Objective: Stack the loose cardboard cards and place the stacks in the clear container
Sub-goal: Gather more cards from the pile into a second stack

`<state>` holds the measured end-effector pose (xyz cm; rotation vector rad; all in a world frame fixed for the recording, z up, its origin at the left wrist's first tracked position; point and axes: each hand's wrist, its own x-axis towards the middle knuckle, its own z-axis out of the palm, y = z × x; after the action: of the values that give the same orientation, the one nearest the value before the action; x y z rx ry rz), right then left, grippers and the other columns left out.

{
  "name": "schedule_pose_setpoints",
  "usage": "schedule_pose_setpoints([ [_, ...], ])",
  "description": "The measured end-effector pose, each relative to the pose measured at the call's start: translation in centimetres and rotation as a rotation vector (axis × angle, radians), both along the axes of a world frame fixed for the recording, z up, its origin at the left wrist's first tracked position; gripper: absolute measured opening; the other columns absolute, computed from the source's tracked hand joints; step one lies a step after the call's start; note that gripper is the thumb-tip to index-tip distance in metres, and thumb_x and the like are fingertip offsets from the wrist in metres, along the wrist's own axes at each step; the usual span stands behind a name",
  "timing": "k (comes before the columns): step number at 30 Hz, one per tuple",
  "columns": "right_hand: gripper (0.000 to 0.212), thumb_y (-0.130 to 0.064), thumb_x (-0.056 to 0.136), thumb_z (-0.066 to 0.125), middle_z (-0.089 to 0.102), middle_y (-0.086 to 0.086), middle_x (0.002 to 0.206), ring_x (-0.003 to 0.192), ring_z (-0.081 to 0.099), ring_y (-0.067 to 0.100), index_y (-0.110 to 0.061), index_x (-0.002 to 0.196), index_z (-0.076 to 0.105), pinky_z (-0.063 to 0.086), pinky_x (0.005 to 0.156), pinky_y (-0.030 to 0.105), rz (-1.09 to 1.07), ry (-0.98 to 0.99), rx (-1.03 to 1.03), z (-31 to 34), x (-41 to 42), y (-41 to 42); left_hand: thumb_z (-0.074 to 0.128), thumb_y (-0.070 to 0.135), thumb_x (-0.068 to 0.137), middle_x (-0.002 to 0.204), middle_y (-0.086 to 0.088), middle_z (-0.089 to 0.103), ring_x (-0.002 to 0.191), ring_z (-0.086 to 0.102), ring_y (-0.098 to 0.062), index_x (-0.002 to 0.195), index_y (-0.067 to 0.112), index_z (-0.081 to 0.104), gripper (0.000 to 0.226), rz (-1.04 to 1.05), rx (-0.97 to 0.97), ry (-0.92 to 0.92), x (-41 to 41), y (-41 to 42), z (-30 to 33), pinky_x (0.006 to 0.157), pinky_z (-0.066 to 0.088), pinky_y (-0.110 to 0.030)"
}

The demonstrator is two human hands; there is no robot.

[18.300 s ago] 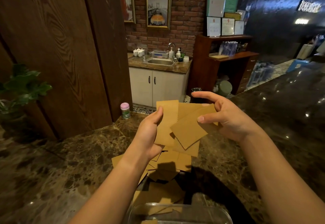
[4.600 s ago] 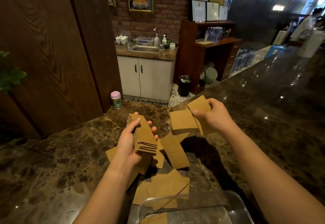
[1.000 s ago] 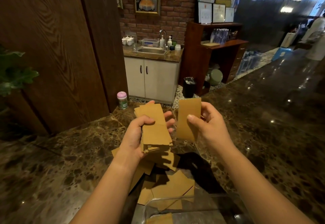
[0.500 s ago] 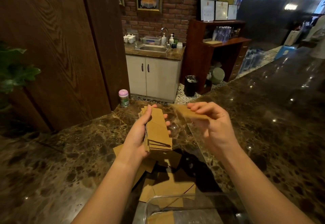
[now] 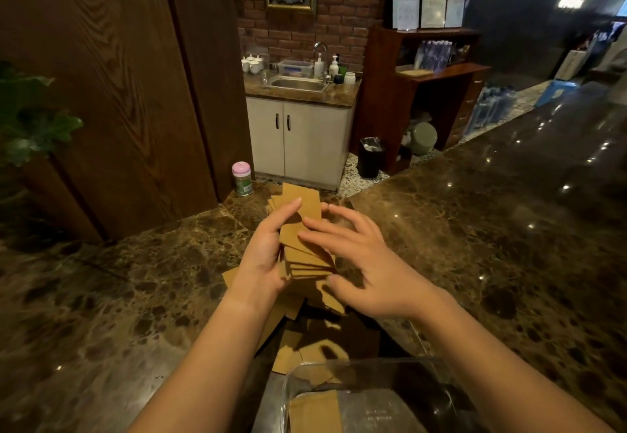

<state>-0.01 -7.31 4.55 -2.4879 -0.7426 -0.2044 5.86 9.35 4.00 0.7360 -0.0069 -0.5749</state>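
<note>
The left hand grips the stack above the loose cards; its long axis runs away from the person. The right hand, fingers spread, presses on its top card. The container sits nearer the person than the stack.

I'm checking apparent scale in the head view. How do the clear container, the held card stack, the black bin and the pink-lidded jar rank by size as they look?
1. clear container, though partly cropped and nearest
2. card stack
3. black bin, shrunk by distance
4. pink-lidded jar
</note>
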Motion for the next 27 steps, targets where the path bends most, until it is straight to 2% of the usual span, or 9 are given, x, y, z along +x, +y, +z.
schedule_pose_setpoints([
  [3, 0.063, -0.059, 0.088, 0.059, 0.038, -0.014, 0.155, 0.147, 0.018, 0.011, -0.043, 0.146, 0.041, 0.017, 0.120, 0.051, 0.005, -0.097, -0.091, 0.2, 0.7, 0.8, 0.070, 0.032, 0.080, 0.092, -0.014, 0.070, 0.088, 0.067, -0.029, 0.084, 0.009, 0.080, 0.026, 0.020, -0.063, 0.070, -0.2, -0.3, 0.1, 0.097, 0.047, -0.045],
  [7, 0.052, -0.057, 0.082, 0.064, 0.049, -0.018, 0.127, 0.126, 0.040, 0.007, -0.034, 0.129, 0.060, 0.042, 0.106, 0.044, -0.046, -0.036, 0.131, 0.7, 1.9, 1.3, 0.063, 0.037, 0.088, 0.097, -0.017, 0.072, 0.086, 0.070, -0.033, 0.108, 0.021, 0.073, 0.029, 0.069, -0.134, 0.064, 0.2, 0.7, -0.3, 0.085, 0.052, -0.051],
  [9, 0.050, -0.056, 0.081, 0.066, 0.047, -0.017, 0.123, 0.123, 0.040, 0.008, -0.033, 0.125, 0.062, 0.043, 0.103, 0.035, -0.030, -0.031, 0.160, 0.7, 2.3, 1.9, 0.059, 0.037, 0.089, 0.105, -0.018, 0.071, 0.093, 0.069, -0.036, 0.123, 0.026, 0.063, 0.036, 0.065, -0.161, 0.038, 0.3, 1.1, -0.5, 0.082, 0.054, -0.056],
  [13, 0.040, -0.045, 0.082, 0.073, 0.048, -0.020, 0.124, 0.127, 0.034, 0.005, -0.039, 0.120, 0.061, 0.035, 0.094, 0.006, -0.005, 0.059, 0.177, 0.8, 2.9, 3.2, 0.048, 0.046, 0.097, 0.096, -0.017, 0.072, 0.080, 0.073, -0.034, 0.122, 0.024, 0.059, 0.035, 0.163, -0.147, 0.026, 0.5, 2.0, -0.9, 0.063, 0.060, -0.050],
  [15, 0.035, -0.045, 0.086, 0.069, 0.051, -0.020, 0.129, 0.130, 0.038, 0.002, -0.043, 0.120, 0.059, 0.037, 0.097, 0.009, -0.007, 0.187, 0.293, 0.6, 3.4, 3.3, 0.048, 0.046, 0.097, 0.098, -0.017, 0.070, 0.079, 0.072, -0.033, 0.120, 0.023, 0.060, 0.034, 0.215, -0.142, 0.029, 0.7, 2.7, -1.1, 0.065, 0.060, -0.049],
  [18, 0.043, -0.053, 0.094, 0.055, 0.058, -0.007, 0.135, 0.119, 0.056, 0.005, -0.035, 0.133, 0.055, 0.048, 0.095, 0.029, -0.219, 0.388, 0.520, -0.8, 4.9, 2.6, 0.049, 0.045, 0.098, 0.100, -0.017, 0.068, 0.083, 0.069, -0.030, 0.105, 0.025, 0.072, 0.031, 0.322, -0.146, 0.046, 1.2, 4.2, -2.0, 0.074, 0.059, -0.049],
  [19, 0.050, -0.053, 0.094, 0.056, 0.057, -0.003, 0.139, 0.119, 0.057, 0.008, -0.029, 0.138, 0.051, 0.048, 0.095, 0.030, -0.319, 0.449, 0.407, -1.4, 5.4, 2.2, 0.049, 0.046, 0.097, 0.101, -0.016, 0.068, 0.084, 0.068, -0.029, 0.107, 0.027, 0.070, 0.030, 0.360, -0.139, 0.048, 1.4, 4.8, -2.4, 0.079, 0.058, -0.049],
  [22, 0.084, -0.056, 0.081, 0.072, 0.051, 0.004, 0.147, 0.128, 0.052, 0.022, -0.018, 0.148, 0.039, 0.046, 0.101, 0.034, -0.466, 0.655, -0.214, -4.2, 6.1, 1.5, 0.052, 0.047, 0.096, 0.102, -0.015, 0.068, 0.085, 0.068, -0.028, 0.116, 0.027, 0.059, 0.030, 0.415, -0.141, 0.071, 2.0, 6.2, -3.3, 0.081, 0.056, -0.047],
  [27, 0.107, -0.061, 0.063, 0.082, 0.051, 0.007, 0.145, 0.131, 0.046, 0.032, -0.018, 0.148, 0.031, 0.044, 0.105, 0.045, -0.497, 0.695, -0.427, -7.7, 6.2, 2.2, 0.054, 0.047, 0.095, 0.105, -0.015, 0.066, 0.087, 0.065, -0.028, 0.115, 0.027, 0.058, 0.029, 0.414, -0.137, 0.131, 2.2, 6.2, -4.5, 0.082, 0.053, -0.045],
])
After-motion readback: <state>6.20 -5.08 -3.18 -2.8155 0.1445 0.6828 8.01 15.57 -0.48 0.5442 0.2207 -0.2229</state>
